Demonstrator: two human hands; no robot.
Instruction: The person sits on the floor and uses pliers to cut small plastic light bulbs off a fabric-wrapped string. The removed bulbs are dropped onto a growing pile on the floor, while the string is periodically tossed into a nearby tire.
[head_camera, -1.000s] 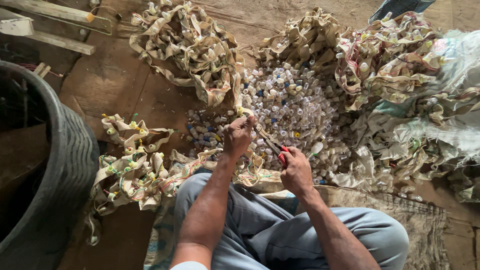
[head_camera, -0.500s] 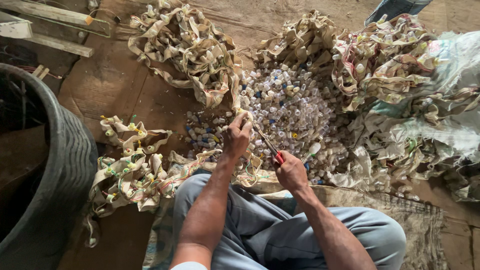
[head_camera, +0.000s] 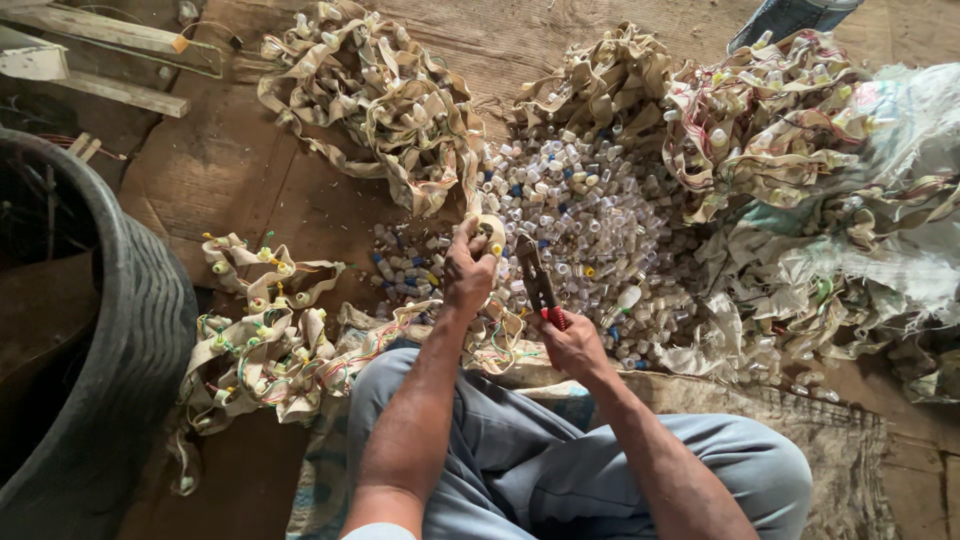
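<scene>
Head view, looking down on a seated person. Left hand (head_camera: 468, 268) pinches a beige fabric strip (head_camera: 487, 232) studded with small plastic sockets, held up just above the floor, ahead of the knees. Right hand (head_camera: 572, 343) is closed round the red handles of pliers (head_camera: 536, 283). Pliers' long axis runs from the right hand up and to the left, nose pointing at the pinched strip end, just right of the left fingers. Whether the nose touches the strip: cannot tell. Left hand is the nearer to the strip. Strip trails down toward the lap. Pile of loose plastic caps (head_camera: 590, 215) lies just beyond.
</scene>
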